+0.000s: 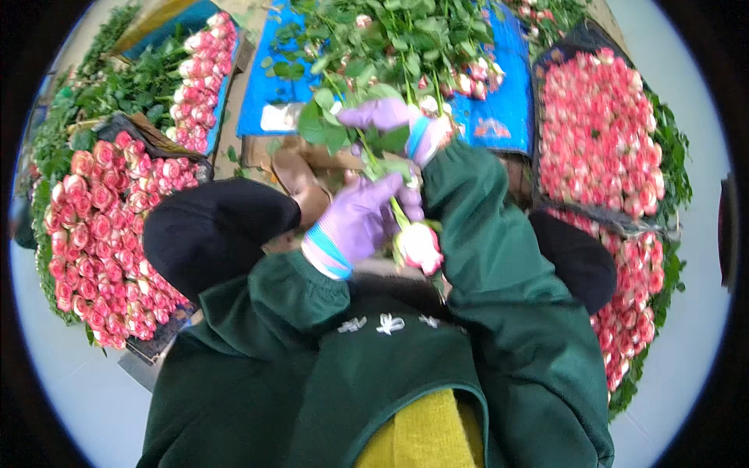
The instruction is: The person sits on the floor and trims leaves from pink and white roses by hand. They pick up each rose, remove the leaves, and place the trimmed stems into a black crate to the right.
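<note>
A single pink-and-white rose point(420, 248) points bloom-down towards my lap. My left hand point(366, 213), in a purple glove, is closed around its stem just above the bloom. Farther up the same stem is my right hand point(383, 117), also gloved in purple, with its fingers among the green rose leaves point(327, 126). Leaves partly cover those fingers, so their grip on the stem is unclear. Beyond both hands, a heap of leafy cut roses point(398, 41) lies on a blue sheet point(257, 111).
Packed pink roses point(102, 234) stand to my left, with another row of roses point(202, 82) behind them. On the right, dark-edged bundles hold more roses point(597, 134). My dark-clad knees point(216, 234) flank the work area. Pale floor point(690, 327) shows at the right.
</note>
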The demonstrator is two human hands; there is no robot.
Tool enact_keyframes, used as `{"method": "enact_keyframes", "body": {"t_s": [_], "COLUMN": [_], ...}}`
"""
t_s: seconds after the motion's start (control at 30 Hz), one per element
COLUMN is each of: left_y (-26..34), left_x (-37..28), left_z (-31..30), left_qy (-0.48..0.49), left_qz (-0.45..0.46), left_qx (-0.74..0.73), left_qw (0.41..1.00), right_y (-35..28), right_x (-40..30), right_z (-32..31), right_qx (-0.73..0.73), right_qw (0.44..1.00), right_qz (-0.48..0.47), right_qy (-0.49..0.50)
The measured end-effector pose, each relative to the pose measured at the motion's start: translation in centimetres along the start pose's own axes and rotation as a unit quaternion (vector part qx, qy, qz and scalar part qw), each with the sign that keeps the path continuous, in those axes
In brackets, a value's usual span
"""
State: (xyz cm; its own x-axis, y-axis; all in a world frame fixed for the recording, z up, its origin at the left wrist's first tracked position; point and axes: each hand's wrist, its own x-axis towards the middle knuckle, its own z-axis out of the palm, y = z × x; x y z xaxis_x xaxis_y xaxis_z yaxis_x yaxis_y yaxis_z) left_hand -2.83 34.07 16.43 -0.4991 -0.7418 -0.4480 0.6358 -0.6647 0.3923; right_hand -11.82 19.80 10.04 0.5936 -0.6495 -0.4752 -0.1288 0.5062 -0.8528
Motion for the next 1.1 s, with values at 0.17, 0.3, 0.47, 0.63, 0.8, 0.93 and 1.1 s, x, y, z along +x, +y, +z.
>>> {"method": "enact_keyframes", "body": {"t_s": [0.17,0.3,0.47,0.63,0.8,0.93,1.1], "left_y": [2.1,2.2,2.8,2.5,2.3,1.4,-0.6], "left_x": [-0.7,-0.9,-1.8,-2.0,-2.2,-2.3,-2.8], "left_z": [-1.3,-1.2,-2.0,-3.9,-4.5,-2.5,-1.5], "left_qy": [-0.021,-0.065,-0.043,-0.116,-0.192,-0.020,0.003], "left_qz": [0.001,-0.024,-0.001,0.002,0.011,0.022,0.019], "left_qx": [-0.112,-0.178,-0.164,-0.201,-0.202,-0.121,0.085], "left_qw": [0.994,0.982,0.986,0.973,0.960,0.992,0.996], "right_y": [0.5,1.3,1.6,0.6,-0.4,-1.5,-4.2], "right_x": [1.8,2.7,3.5,2.5,0.8,-0.5,-3.6], "right_z": [-1.3,-0.8,0.1,1.1,2.0,2.9,3.5], "right_qx": [-0.453,-0.458,-0.418,-0.372,-0.306,-0.198,-0.057], "right_qw": [0.872,0.878,0.901,0.925,0.947,0.978,0.995], "right_qz": [-0.171,-0.140,-0.109,-0.046,0.057,0.014,-0.079], "right_qy": [-0.070,-0.011,0.038,0.061,0.084,0.058,-0.016]}}
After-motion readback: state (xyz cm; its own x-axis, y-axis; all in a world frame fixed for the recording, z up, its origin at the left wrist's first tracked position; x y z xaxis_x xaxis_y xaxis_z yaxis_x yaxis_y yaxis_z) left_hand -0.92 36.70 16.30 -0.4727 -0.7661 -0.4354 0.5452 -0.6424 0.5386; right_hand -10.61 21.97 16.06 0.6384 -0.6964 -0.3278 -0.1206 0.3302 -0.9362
